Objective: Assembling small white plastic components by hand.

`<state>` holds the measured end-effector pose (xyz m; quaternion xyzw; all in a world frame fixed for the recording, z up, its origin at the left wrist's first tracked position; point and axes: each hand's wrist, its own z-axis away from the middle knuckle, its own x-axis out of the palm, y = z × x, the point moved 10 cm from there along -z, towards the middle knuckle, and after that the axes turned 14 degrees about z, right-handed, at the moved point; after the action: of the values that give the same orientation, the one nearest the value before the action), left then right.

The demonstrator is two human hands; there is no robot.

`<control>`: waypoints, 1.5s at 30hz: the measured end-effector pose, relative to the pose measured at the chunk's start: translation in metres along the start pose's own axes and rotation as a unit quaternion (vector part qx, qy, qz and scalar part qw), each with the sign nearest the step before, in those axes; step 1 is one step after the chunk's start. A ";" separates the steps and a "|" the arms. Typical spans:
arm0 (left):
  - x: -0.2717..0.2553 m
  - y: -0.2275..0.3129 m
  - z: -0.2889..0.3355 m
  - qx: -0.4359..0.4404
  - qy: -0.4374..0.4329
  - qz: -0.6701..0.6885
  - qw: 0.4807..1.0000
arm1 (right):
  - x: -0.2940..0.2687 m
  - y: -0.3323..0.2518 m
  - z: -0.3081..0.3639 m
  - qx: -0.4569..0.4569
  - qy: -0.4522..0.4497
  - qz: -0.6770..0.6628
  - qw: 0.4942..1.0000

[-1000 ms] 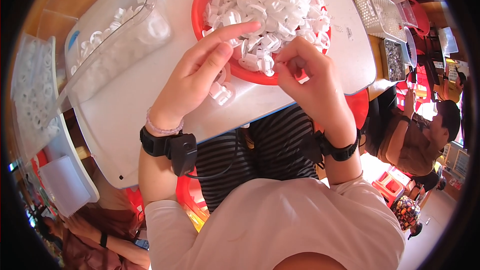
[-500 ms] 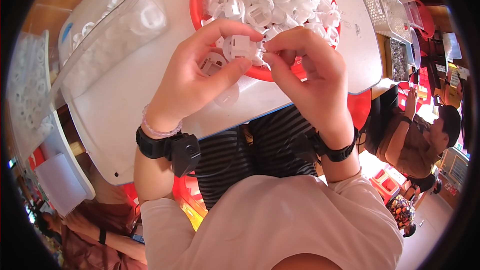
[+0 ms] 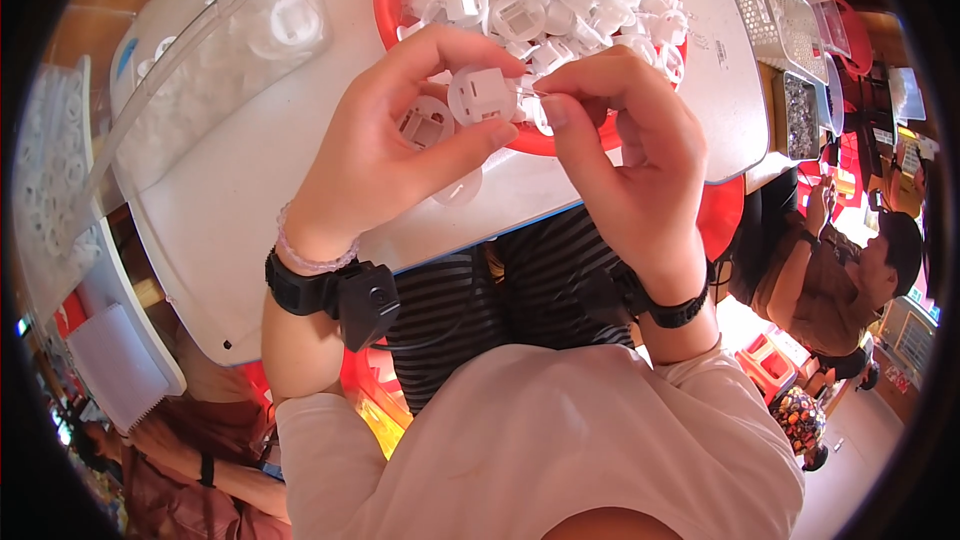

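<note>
My left hand (image 3: 385,135) is closed on a white plastic fitting (image 3: 487,95), a round disc with a boxy block on it, gripped between thumb and forefinger. A second white disc-shaped fitting (image 3: 426,127) shows within the curl of the same hand; I cannot tell whether it is held too. At the block's right end, thumb and forefinger of my right hand (image 3: 632,140) pinch thin wire-like leads (image 3: 534,93). Both hands are over the near rim of a red basin (image 3: 392,0) heaped with similar white fittings (image 3: 545,0).
A clear plastic container (image 3: 200,115) of white parts stands on the white table (image 3: 210,230) at left. A translucent disc (image 3: 460,188) lies near the table's front edge. Perforated white baskets (image 3: 790,25) and a grey tray of small parts (image 3: 800,115) are at right. Other people sit on both sides.
My right hand has drawn slightly right, so more of the thin leads shows between its fingertips and the block. The fitting in my left hand has turned a little.
</note>
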<state>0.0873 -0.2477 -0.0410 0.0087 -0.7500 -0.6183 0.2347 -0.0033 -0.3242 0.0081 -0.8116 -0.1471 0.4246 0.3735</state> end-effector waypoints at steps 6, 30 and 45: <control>-0.002 0.007 -0.001 0.045 0.004 -0.037 0.998 | 0.001 0.003 0.003 0.007 0.011 -0.001 1.000; 0.000 0.005 0.000 0.025 0.004 -0.118 0.993 | -0.006 0.007 0.004 0.063 0.017 0.079 0.995; 0.003 0.009 0.000 0.035 0.004 -0.181 0.983 | -0.009 -0.003 0.006 0.037 0.044 0.127 0.990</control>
<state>0.0869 -0.2464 -0.0318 0.1554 -0.7561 -0.6240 0.1216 -0.0136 -0.3244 0.0128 -0.8272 -0.0104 0.4375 0.3525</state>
